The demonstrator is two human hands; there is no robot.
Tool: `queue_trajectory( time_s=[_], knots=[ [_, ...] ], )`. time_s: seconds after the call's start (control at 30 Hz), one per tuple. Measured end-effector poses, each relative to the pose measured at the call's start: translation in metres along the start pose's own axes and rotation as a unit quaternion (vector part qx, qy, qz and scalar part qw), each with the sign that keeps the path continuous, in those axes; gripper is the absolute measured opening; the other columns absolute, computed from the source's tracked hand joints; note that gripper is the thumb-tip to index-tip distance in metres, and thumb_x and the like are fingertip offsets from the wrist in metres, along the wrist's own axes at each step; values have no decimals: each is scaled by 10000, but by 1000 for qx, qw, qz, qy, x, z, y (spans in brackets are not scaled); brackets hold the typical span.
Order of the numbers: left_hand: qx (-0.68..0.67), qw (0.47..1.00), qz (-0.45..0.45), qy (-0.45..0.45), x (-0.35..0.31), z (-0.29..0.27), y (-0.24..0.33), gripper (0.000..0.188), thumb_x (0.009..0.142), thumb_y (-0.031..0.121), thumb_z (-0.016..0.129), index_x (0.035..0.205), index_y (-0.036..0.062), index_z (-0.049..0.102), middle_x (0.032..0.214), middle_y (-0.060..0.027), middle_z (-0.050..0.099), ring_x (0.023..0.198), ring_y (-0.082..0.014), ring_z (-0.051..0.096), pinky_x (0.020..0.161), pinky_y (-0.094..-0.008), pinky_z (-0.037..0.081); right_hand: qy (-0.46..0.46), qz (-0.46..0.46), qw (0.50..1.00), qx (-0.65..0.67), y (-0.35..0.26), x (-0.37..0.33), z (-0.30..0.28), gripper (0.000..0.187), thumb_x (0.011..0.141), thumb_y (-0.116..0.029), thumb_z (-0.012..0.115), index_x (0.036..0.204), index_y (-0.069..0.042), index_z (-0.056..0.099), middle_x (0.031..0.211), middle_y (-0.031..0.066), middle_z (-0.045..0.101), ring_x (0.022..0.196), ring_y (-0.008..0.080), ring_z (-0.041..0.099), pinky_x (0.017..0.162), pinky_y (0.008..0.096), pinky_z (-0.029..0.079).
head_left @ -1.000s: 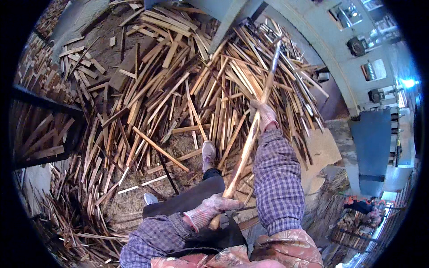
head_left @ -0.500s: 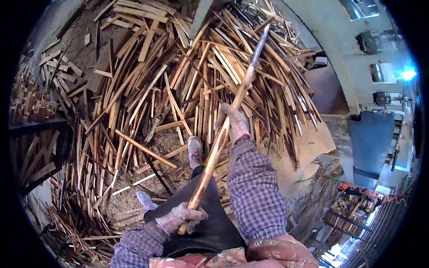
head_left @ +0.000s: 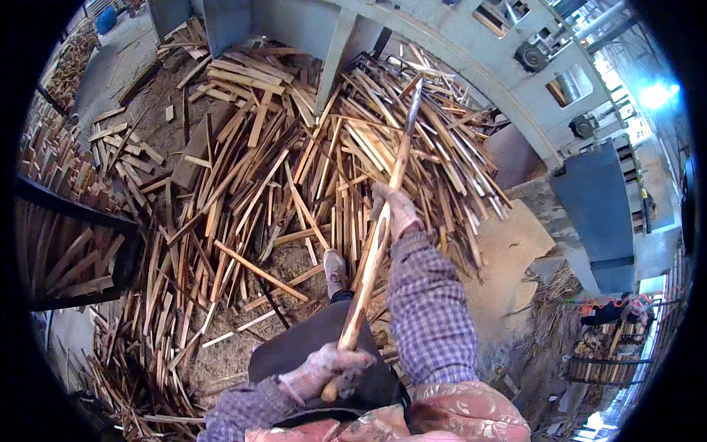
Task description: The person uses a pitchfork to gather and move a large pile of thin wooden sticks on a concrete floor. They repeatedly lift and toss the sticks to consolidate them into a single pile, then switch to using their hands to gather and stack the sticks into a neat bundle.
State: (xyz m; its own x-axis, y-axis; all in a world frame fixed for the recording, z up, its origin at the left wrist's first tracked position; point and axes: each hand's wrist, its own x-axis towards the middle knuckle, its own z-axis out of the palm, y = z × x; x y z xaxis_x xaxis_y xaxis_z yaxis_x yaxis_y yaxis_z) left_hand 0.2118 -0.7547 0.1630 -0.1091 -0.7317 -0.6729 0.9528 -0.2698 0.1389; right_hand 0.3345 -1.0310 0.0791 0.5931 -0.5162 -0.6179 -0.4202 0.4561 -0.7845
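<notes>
Gripping a long, round, tan wooden pole [head_left: 367, 276], aslant toward one o'clock, with pale-gloved left hand [head_left: 324, 370] at six and pale-gloved right hand [head_left: 398, 210] near centre, both wrapped tight. Apparently prodding brown-and-tan wooden strips [head_left: 357, 144] at twelve; next, likely calling for steady two-handed control.

Pale machine frame [head_left: 442, 40] (plus bright light [head_left: 658, 95])

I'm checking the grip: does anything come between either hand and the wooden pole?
Only the gloves: the left hand holds the wooden pole near its lower end, the right hand farther up, with nothing else visible between.
</notes>
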Motion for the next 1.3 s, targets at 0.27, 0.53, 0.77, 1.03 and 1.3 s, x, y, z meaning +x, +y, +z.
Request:
queue_trajectory(
  time_s=[0.27, 0.53, 0.77, 1.03, 1.3],
  knots=[
    [-18, 996, -61, 69, -81, -17, -36, 322, 738, 216, 711, 924, -28, 614, 624, -13, 549, 437, -67, 464, 382, -191, 335, 23, 91, 985, 146, 17, -78, 39, 176, 763, -181, 705, 754, -72, 567, 553, 13, 522, 416, 133, 521, 375, 262, 458],
    [165, 960, -81, 211, -47, 7, 17, 359, 736, 315, 701, 917, 14, 625, 657, -54, 592, 549, -138, 556, 502, -282, 433, 12, 119, 984, 133, -5, -16, 26, 150, 779, -175, 681, 791, -56, 591, 568, 30, 555, 386, 146, 519, 360, 269, 473],
    [541, 748, -96, 373, -46, 11, 1, 530, 747, 559, 574, 932, 62, 570, 805, -179, 637, 796, -342, 630, 674, -431, 482, -52, 98, 993, 41, -19, -2, 26, 317, 772, -293, 696, 881, -25, 567, 634, 52, 557, 522, 185, 564, 583, 340, 516],
    [555, 760, -131, 312, -44, -31, -44, 508, 781, 556, 523, 1002, 99, 530, 866, -166, 651, 796, -345, 642, 694, -477, 470, -7, 15, 999, 37, 39, 78, 10, 207, 794, -218, 651, 769, -54, 526, 557, 16, 496, 440, 151, 505, 449, 275, 457],
    [555, 784, -25, 276, -112, -161, -140, 485, 777, 540, 533, 971, 95, 547, 785, -151, 651, 749, -331, 645, 658, -496, 472, 25, -14, 998, 61, 113, -21, 54, 151, 843, -198, 611, 754, -107, 530, 562, -30, 488, 415, 75, 466, 363, 205, 413]
  ],
)
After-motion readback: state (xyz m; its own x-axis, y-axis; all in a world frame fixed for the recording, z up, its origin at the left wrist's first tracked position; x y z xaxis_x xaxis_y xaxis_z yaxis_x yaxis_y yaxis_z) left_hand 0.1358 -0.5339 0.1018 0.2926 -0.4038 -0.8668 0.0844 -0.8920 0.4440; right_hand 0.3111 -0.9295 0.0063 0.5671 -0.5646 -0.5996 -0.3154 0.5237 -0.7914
